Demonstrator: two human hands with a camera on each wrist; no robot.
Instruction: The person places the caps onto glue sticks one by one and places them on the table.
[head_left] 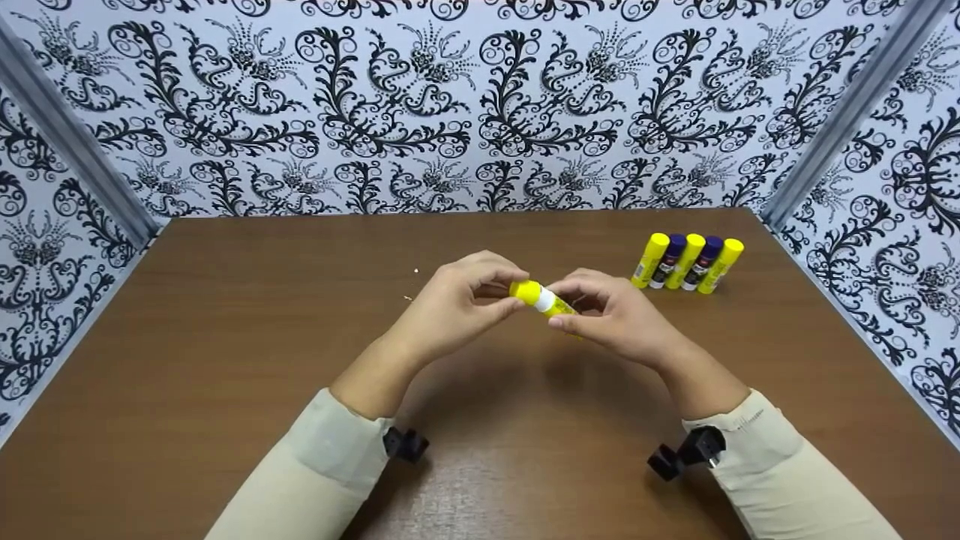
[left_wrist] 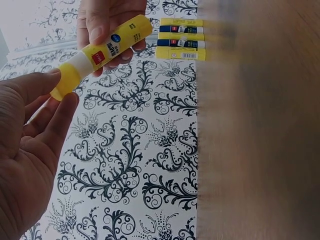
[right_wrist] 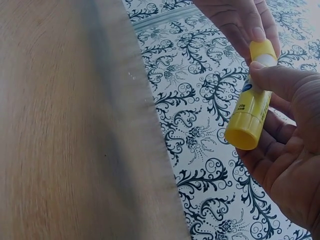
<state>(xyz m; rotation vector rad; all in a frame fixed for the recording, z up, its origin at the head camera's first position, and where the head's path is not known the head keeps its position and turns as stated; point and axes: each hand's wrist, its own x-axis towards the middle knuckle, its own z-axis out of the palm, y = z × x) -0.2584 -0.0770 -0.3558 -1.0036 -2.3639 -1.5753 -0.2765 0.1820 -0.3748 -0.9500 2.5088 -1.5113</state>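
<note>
Above the middle of the table, a yellow glue stick (head_left: 556, 305) is held between both hands, tilted. My left hand (head_left: 465, 300) pinches its yellow cap (head_left: 525, 291) between thumb and fingers. Around the labelled body is my right hand (head_left: 619, 315), its thumb on the near side. A white band (left_wrist: 82, 64) shows between cap and body in the left wrist view. The right wrist view has the body's yellow bottom end (right_wrist: 243, 136) facing the camera. Whether the cap is loose from the body, I cannot tell.
Several glue sticks (head_left: 688, 262), yellow ones alternating with dark-capped ones, stand upright in a row at the table's back right. Small pale crumbs (head_left: 409, 298) lie left of centre on the brown table (head_left: 247, 337). Patterned walls (head_left: 450, 112) enclose the back and sides.
</note>
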